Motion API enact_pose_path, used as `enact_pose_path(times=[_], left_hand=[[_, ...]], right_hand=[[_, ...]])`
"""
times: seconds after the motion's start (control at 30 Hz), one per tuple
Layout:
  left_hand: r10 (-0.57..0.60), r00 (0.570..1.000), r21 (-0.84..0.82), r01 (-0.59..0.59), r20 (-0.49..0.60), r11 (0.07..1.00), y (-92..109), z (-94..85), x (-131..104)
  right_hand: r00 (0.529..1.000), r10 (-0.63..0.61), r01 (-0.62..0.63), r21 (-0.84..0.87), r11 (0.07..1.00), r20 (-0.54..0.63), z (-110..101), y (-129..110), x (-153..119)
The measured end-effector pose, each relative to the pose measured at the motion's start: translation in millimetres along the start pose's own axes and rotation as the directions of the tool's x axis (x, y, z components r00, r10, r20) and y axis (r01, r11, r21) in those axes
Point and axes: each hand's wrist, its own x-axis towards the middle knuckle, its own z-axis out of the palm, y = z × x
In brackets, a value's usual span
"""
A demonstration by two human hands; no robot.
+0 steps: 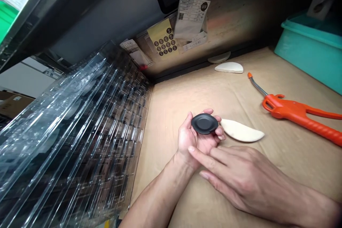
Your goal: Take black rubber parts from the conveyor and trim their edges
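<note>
A small black oval dish-shaped part with a shallow hollow rests in my left hand, palm up, its thumb and fingers closed about the rim. My right hand is just in front, fingers stretched out and holding nothing visible; its index fingertip is at the base of my left palm. Beyond my fingers, a cream-white half-moon pad lies on the brown board. Farther right is an orange air blow gun with a bent metal nozzle.
Clear plastic trays are stacked high on the left. A teal bin stands at the back right. Another white half-moon pad lies near the back wall, where a sheet of round stickers and a paper label hang.
</note>
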Motion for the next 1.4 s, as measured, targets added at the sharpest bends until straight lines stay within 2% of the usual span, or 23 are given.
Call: enact_pose_path(times=[0.07,0.17,0.5,1.03,1.4], left_hand=[[-0.029,0.999,0.002,0.029,0.012,1.000,-2.5,0.2,-0.1],[-0.056,0.998,0.005,0.056,0.035,0.998,-4.2,0.2,-0.7],[-0.089,0.990,-0.007,0.090,0.113,0.996,-4.9,-2.0,-2.2],[-0.104,0.985,-0.005,0.106,0.138,0.994,-4.5,-3.9,-2.0],[-0.064,0.993,-0.019,0.066,0.101,0.998,-2.2,-2.0,-3.2]], right_hand=[[0.999,0.013,-0.012,-0.024,1.000,0.051,6.2,-0.5,-1.3],[0.998,0.025,-0.022,-0.056,0.998,0.050,9.6,0.6,-2.1],[0.998,0.017,-0.017,-0.011,1.000,0.065,3.3,-0.2,-1.5],[1.000,0.004,-0.004,0.010,1.000,0.029,2.1,2.1,-4.2],[0.998,-0.006,0.002,0.078,0.997,0.055,5.0,4.7,-6.6]])
